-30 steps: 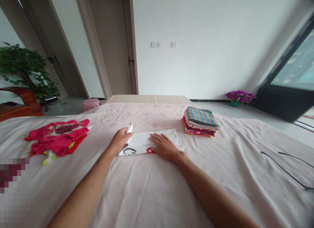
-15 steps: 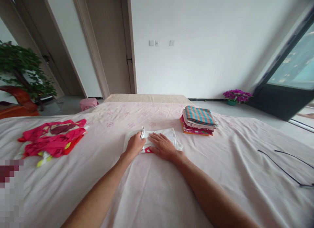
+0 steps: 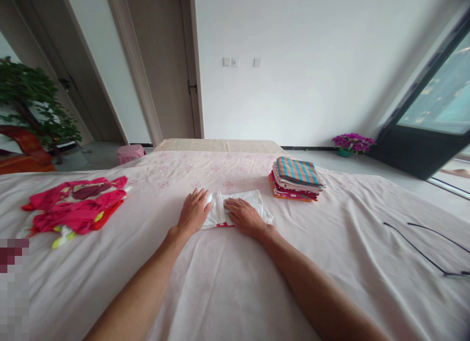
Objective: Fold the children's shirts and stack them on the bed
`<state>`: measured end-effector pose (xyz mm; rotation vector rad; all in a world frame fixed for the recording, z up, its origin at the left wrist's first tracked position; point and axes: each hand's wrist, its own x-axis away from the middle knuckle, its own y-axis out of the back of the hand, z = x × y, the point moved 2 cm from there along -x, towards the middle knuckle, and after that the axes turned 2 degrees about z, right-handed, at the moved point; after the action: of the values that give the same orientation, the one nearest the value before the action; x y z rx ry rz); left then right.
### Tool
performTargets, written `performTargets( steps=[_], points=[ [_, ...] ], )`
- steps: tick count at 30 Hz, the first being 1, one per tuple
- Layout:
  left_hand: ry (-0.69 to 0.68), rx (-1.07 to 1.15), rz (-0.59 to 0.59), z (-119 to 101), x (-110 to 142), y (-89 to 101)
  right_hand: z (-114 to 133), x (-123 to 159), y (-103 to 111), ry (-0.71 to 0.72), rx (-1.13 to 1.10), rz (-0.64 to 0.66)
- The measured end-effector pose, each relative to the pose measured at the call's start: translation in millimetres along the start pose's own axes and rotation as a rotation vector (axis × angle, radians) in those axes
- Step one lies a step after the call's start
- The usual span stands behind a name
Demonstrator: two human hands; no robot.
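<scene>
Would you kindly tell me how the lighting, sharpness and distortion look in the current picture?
Head view: the light is soft, and the wall dims toward its right corner; head view: the leftmost door leans, as with wide-angle distortion; head view: a pixelated patch hides the lower-left corner, while the left hand and right hand show little blur.

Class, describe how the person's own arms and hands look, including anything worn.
Both arms are bare, with no sleeve, watch or bracelet in view. The left hand and right hand are gloveless; no ring can be made out on the fingers.

White garment [image 3: 219, 207] of matt cloth
</scene>
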<state>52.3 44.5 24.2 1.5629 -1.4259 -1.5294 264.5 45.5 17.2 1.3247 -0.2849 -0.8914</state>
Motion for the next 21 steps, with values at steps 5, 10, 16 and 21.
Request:
performTargets(
  steps=[5,10,16,21],
  points=[
    [-0.057,-0.172,0.167,-5,11,-15.3,-1,0,-2,-0.004,-0.002,-0.015],
    [-0.068,-0.178,0.108,-12,12,-10.2,2,2,2,-0.019,0.011,-0.035],
    [-0.187,-0.112,0.132,-31,6,-24.6,5,3,3,-0.026,0.033,-0.008],
    [-0.177,-0.145,0.171,-34,6,-31.8,7,3,10,-0.037,-0.021,-0.039]
  ],
)
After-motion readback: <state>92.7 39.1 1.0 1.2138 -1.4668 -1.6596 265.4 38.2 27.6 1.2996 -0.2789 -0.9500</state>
